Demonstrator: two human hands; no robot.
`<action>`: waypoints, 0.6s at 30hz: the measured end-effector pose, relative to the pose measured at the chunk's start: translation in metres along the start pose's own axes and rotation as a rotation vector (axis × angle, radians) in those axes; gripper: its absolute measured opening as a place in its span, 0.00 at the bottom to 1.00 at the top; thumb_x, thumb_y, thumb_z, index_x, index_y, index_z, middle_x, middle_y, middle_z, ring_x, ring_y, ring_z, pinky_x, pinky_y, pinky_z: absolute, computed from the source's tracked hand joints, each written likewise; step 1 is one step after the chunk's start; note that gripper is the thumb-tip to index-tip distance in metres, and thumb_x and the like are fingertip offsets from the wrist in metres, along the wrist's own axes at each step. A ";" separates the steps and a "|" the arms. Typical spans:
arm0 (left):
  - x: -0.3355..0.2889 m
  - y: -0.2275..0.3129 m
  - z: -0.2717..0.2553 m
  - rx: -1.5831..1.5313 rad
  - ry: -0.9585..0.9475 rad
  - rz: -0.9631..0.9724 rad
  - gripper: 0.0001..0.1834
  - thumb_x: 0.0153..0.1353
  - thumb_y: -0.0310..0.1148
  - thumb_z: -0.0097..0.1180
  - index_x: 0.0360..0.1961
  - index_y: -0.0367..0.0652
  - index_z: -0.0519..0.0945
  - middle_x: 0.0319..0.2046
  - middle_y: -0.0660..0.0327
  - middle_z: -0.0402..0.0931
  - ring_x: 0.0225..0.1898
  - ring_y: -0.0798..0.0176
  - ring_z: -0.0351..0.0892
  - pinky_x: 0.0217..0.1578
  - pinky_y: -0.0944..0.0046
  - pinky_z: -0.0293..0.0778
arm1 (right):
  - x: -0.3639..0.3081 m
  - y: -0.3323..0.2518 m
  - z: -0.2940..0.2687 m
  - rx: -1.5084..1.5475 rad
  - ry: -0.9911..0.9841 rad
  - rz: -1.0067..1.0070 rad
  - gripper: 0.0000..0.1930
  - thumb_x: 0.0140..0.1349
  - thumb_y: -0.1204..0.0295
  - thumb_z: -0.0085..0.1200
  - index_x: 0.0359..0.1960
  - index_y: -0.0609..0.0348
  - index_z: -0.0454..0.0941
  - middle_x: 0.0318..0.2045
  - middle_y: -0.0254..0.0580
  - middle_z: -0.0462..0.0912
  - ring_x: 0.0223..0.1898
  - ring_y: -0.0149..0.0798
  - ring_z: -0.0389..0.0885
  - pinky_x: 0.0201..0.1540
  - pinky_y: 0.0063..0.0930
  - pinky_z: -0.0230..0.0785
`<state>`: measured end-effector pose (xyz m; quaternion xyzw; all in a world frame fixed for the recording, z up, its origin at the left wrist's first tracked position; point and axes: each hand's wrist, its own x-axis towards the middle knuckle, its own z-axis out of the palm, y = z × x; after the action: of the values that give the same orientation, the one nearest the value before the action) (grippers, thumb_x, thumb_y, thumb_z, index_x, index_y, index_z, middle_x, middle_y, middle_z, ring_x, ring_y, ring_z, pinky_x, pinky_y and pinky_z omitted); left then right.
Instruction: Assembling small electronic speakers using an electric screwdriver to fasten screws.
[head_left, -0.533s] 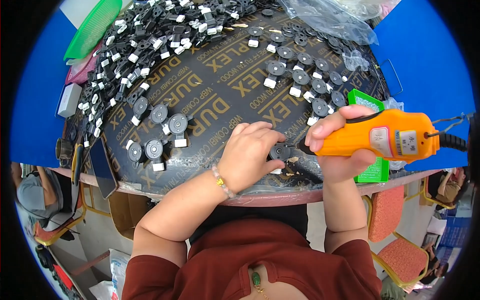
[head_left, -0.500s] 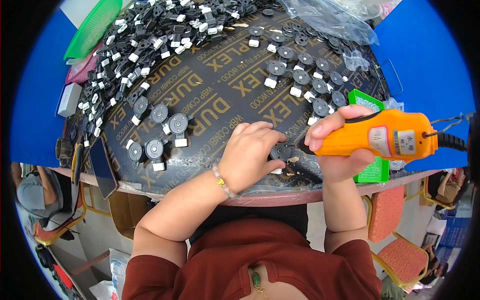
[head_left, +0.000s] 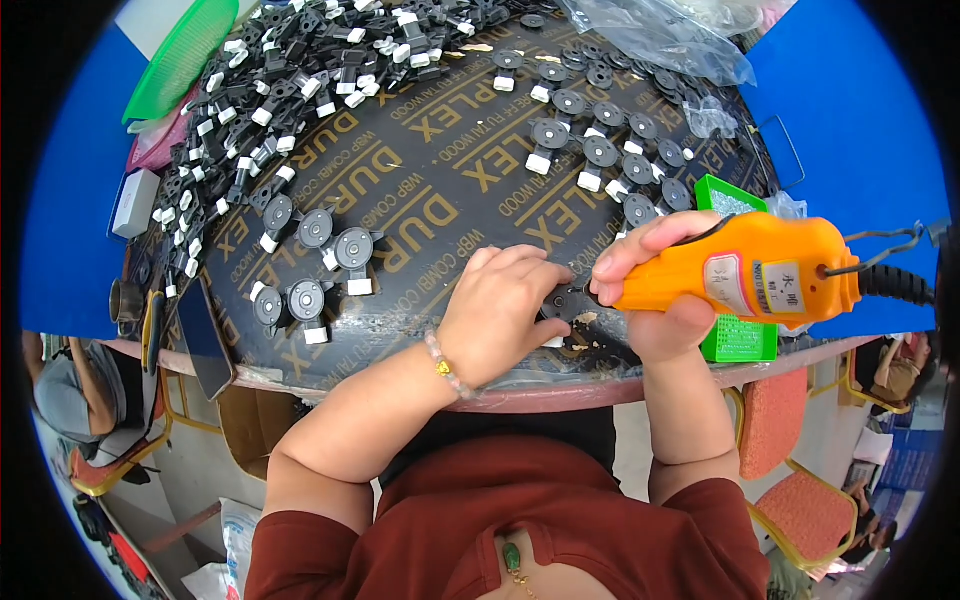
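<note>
A dark counter (head_left: 410,320) with gold lettering and a curved near edge spans the scene. Across its far left spreads a large heap of black parts (head_left: 310,80) with white ends. A clear plastic bag (head_left: 665,45) lies at the far right, and a green basket (head_left: 185,55) leans at the far left, beside the heap.

On the right, an orange power tool (head_left: 745,270) is held sideways, its cord leading off right and its narrow end pointing left. The right hand (head_left: 662,332) has its fingers wrapped around the tool's front. The left hand (head_left: 503,305) rests near the middle of the counter's near edge, fingers narrow, thumb and forefinger on either side of a part.

A green tray (head_left: 742,345) sits partly behind the tool. At the near left lies a dark flat slab (head_left: 203,340), with a white box (head_left: 136,203) farther off. Round black pieces (head_left: 600,151) stand in loose groups left and right of the hands.

The part in the left fingers, a black disc (head_left: 562,306), lies on the counter just before the tool's tip; whether they touch, I cannot tell. A beaded bracelet (head_left: 440,365) circles the left wrist.
</note>
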<state>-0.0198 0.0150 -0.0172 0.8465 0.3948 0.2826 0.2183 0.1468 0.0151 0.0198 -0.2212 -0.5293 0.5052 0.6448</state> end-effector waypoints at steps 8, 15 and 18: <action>0.004 0.005 -0.001 -0.032 -0.007 0.016 0.23 0.40 0.35 0.69 0.40 0.43 0.78 0.36 0.58 0.78 0.45 0.56 0.75 0.46 0.58 0.64 | 0.000 -0.006 0.005 -0.216 0.034 0.004 0.36 0.49 0.38 0.57 0.40 0.61 0.65 0.23 0.48 0.78 0.18 0.35 0.75 0.23 0.27 0.73; -0.002 0.005 0.005 0.036 0.027 0.070 0.25 0.38 0.36 0.71 0.41 0.43 0.79 0.41 0.56 0.78 0.52 0.53 0.73 0.52 0.54 0.63 | -0.003 -0.047 -0.052 -0.342 0.232 -0.242 0.39 0.52 0.36 0.51 0.47 0.63 0.66 0.21 0.45 0.77 0.17 0.32 0.74 0.20 0.25 0.70; 0.001 0.011 0.011 0.050 0.024 0.123 0.25 0.39 0.37 0.71 0.40 0.42 0.79 0.40 0.56 0.79 0.54 0.52 0.71 0.53 0.52 0.62 | -0.011 -0.083 -0.113 -0.530 0.363 -0.394 0.29 0.58 0.51 0.57 0.45 0.66 0.67 0.23 0.42 0.79 0.19 0.29 0.74 0.24 0.20 0.69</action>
<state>-0.0065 0.0081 -0.0185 0.8710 0.3516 0.2955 0.1746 0.2847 0.0011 0.0446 -0.3603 -0.5512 0.1698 0.7332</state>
